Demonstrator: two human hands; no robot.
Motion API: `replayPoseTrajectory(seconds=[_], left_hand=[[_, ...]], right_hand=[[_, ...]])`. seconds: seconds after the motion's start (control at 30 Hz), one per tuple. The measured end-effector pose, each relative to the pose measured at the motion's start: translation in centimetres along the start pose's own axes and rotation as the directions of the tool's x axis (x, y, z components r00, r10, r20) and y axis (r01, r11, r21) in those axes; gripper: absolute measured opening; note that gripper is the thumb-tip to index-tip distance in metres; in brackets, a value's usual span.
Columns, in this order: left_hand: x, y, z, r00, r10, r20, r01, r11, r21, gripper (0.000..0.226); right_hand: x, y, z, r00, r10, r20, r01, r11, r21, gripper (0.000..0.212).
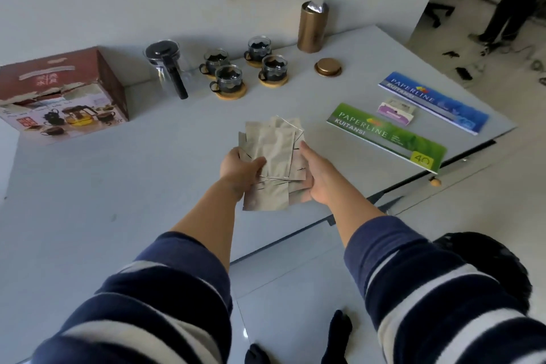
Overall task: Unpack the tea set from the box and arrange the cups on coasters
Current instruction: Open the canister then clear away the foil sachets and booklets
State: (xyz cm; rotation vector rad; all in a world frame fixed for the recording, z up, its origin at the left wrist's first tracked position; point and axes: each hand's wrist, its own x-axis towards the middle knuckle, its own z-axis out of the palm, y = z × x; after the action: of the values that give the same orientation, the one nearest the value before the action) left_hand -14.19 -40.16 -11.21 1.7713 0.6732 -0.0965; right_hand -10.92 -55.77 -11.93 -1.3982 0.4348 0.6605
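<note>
Near the middle of the pale grey table, both hands hold a fanned stack of flat silvery foil sachets above the surface. The left hand pinches the stack's left edge, thumb on top and fingers curled beneath; the right hand cups the right edge, its fingers hidden under the packets.

Four small glass cups with dark holders stand at twelve o'clock from the hands, each on a round wooden coaster, so the arranging looks done. Just beside them at eleven o'clock stands the glass teapot with a black handle, and at ten o'clock lies the red printed cardboard box, its torn top facing up.

Risk: the sachets are slick and loosely fanned, so a slackened pinch would probably let several slide out and scatter, perhaps towards the table's near edge at five o'clock.

Pointing away from the person, the stack's long axis runs roughly six to twelve. Further back at one o'clock stand a tall gold cylindrical canister and its round gold lid, lying well apart from it. Two long receipt books, green and blue, lie at two o'clock.
</note>
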Motion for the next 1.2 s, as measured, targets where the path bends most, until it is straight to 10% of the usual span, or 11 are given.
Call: replayPoseTrajectory(seconds=[0.27, 0.53, 0.73, 1.2], left_hand=[[-3.9, 5.1, 13.7, 0.952, 0.167, 0.258, -0.184, 0.982, 0.045, 0.026], [-9.9, 7.9, 34.2, 0.856, 0.23, 0.463, -0.303, 0.949, 0.088, 0.027], [-12.8, 6.9, 49.3, 0.801, 0.099, 0.59, -0.24, 0.956, 0.166, 0.062], [-7.5, -7.4, 73.3, 0.745, -0.094, 0.661, -0.274, 0.86, 0.431, 0.041]], right_hand=[[-4.0, -0.8, -14.3, 0.92, -0.197, -0.339, 0.23, 0.971, 0.062, 0.012], [-8.5, 0.3, -35.0, 0.814, -0.162, -0.558, 0.262, 0.959, 0.105, 0.052], [-9.3, 2.8, -49.1, 0.758, -0.096, -0.645, 0.168, 0.985, 0.05, 0.034], [4.1, 16.9, -67.2, 0.62, 0.171, -0.766, -0.082, 0.985, 0.154, 0.004]])
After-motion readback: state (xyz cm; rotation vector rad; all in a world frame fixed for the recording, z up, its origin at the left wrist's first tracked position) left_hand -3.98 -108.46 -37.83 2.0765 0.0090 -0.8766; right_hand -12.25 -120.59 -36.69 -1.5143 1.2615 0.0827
